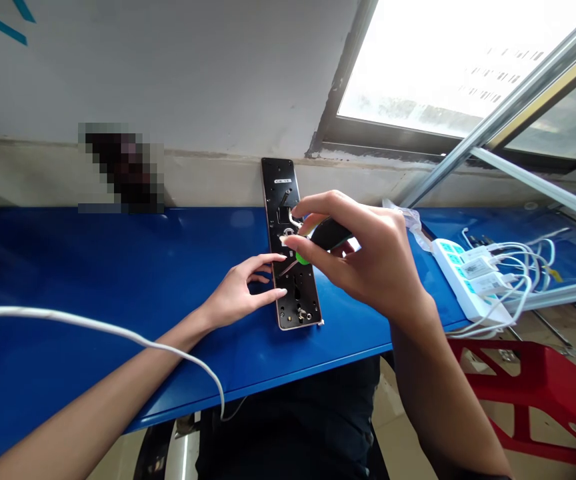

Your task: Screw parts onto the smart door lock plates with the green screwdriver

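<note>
A long black panel (307,283), like a door-lock plate, lies on the blue table with its far end near the wall. Screws, metal posts and a small white cable show on its upper face. My right hand (371,257) is closed around a screwdriver (329,235) with a black and green handle, over the middle of the panel. The screwdriver's thin shaft slants down and left to the panel; I cannot tell exactly what its tip touches. My left hand (241,287) lies at the panel's left edge, thumb and forefinger apart, fingertips on the panel.
On the right stands a white power strip (451,267) with plugged-in chargers and tangled white cables (523,267). A clear plastic bag (411,220) lies behind it. A white cord (118,328) crosses above my left forearm. A red stool (543,383) stands below, right of the blue table (93,267).
</note>
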A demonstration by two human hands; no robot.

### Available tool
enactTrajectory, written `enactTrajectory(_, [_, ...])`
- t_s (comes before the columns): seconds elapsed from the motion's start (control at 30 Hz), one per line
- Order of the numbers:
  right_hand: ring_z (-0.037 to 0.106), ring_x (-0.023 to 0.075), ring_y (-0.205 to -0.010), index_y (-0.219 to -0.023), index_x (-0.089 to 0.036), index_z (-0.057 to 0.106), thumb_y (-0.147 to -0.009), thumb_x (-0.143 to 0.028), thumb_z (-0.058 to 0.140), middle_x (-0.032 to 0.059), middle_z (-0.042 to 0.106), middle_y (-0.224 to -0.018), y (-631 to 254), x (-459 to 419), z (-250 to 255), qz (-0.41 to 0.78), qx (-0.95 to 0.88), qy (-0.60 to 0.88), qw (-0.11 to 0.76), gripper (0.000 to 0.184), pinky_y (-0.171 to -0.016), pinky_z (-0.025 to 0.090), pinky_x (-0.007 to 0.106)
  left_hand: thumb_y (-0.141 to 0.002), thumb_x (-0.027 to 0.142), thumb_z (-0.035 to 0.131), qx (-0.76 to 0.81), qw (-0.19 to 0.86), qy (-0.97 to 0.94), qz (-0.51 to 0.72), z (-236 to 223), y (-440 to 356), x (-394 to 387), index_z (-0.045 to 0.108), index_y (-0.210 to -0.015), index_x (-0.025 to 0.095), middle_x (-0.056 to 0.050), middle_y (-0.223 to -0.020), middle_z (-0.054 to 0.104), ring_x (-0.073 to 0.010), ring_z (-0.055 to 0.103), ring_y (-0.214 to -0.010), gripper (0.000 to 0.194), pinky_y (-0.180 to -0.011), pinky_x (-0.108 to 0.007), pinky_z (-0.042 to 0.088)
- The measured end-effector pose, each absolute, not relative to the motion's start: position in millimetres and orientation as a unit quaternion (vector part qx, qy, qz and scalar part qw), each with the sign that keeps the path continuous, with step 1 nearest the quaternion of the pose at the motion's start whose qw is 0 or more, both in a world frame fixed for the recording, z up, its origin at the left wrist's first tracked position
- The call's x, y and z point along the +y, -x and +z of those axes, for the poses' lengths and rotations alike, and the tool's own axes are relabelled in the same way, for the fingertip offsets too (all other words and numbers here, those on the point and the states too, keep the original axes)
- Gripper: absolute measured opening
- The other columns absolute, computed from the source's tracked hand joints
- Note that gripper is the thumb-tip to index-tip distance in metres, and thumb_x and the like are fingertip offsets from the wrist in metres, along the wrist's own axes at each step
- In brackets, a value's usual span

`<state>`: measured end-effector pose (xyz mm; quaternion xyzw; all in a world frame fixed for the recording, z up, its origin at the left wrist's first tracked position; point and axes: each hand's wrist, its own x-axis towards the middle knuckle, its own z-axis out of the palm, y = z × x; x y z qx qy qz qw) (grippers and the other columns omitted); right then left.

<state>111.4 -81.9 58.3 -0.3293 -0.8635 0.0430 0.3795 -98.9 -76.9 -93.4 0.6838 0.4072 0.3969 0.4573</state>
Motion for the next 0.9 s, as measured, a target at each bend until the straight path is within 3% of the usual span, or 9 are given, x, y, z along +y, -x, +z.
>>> enactTrajectory(0.07, [0.059, 0.0081, -0.066, -0.119, -0.023, 0.067, -0.093, -0.019, 0.067, -0.0010, 0.073, -0.096, -112.1, -82.2, 57.9, 0.049, -0.864, 0.328, 0.377, 0.026, -0.067, 0.054, 0.024, -0.086, 0.043, 0.083, 0.405, 0.459, -0.685, 0.395, -93.3, 99.1, -76.8, 0.062, -0.141, 0.032, -0.006, -0.138, 0.069, -0.0265, 0.070, -0.119, 0.060, -0.103, -0.044, 0.061])
enactTrajectory(0.13, [0.057, 0.0074, -0.064, -0.131, -0.023, 0.061, -0.090, -0.010, 0.062, -0.0002, 0.072, -0.103, -112.5, -83.3, 58.7, 0.066, -0.866, 0.328, 0.372, 0.043, -0.065, 0.055, 0.024, -0.087, 0.042, 0.082, 0.400, 0.462, -0.686, 0.394, -92.8, 99.0, -76.8, 0.061, -0.142, 0.032, -0.006, -0.139, 0.068, -0.0264, 0.068, -0.121, 0.060, -0.104, -0.045, 0.060])
enactTrajectory(0.27, [0.066, 0.0129, -0.081, -0.139, -0.023, 0.053, -0.081, -0.006, 0.060, 0.0034, 0.071, -0.113, -110.7, -84.9, 59.8, 0.079, -0.869, 0.311, 0.377, 0.061, -0.077, 0.059, 0.029, -0.088, 0.042, 0.082, 0.398, 0.469, -0.686, 0.390, -92.0, 98.8, -76.9, 0.060, -0.143, 0.030, -0.007, -0.139, 0.068, -0.0270, 0.068, -0.121, 0.061, -0.105, -0.046, 0.060])
enactTrajectory(0.47, [0.066, 0.0123, -0.080, -0.123, -0.023, 0.063, -0.095, -0.018, 0.065, 0.0014, 0.072, -0.101, -107.2, -81.7, 57.2, 0.029, -0.863, 0.331, 0.381, 0.029, -0.078, 0.060, 0.028, -0.087, 0.043, 0.082, 0.403, 0.460, -0.687, 0.393, -93.0, 99.5, -76.9, 0.061, -0.142, 0.031, -0.006, -0.135, 0.070, -0.0260, 0.070, -0.119, 0.060, -0.103, -0.044, 0.061])
enactTrajectory(0.6, [0.068, 0.0128, -0.081, -0.133, -0.024, 0.056, -0.085, -0.003, 0.062, 0.0020, 0.071, -0.110, -106.9, -82.8, 57.4, 0.067, -0.864, 0.324, 0.379, 0.052, -0.076, 0.061, 0.028, -0.088, 0.043, 0.081, 0.401, 0.460, -0.688, 0.393, -92.7, 99.5, -77.4, 0.061, -0.142, 0.030, -0.007, -0.137, 0.069, -0.0272, 0.068, -0.121, 0.059, -0.103, -0.044, 0.061])
enactTrajectory(0.7, [0.070, 0.0185, -0.097, -0.137, -0.029, 0.050, -0.080, -0.001, 0.061, 0.0031, 0.069, -0.120, -106.1, -84.1, 56.3, 0.084, -0.863, 0.320, 0.381, 0.064, -0.081, 0.063, 0.033, -0.088, 0.042, 0.081, 0.398, 0.469, -0.688, 0.386, -92.0, 99.6, -77.8, 0.061, -0.143, 0.029, -0.008, -0.139, 0.068, -0.0278, 0.068, -0.122, 0.059, -0.105, -0.045, 0.060])
enactTrajectory(0.9, [0.072, 0.0178, -0.089, -0.125, -0.025, 0.058, -0.093, -0.014, 0.064, 0.0029, 0.071, -0.104, -105.5, -77.6, 51.9, 0.035, -0.860, 0.316, 0.400, 0.034, -0.079, 0.063, 0.036, -0.087, 0.043, 0.082, 0.401, 0.463, -0.687, 0.390, -93.8, 99.9, -76.7, 0.061, -0.142, 0.033, -0.005, -0.136, 0.069, -0.0253, 0.069, -0.119, 0.060, -0.102, -0.041, 0.060])
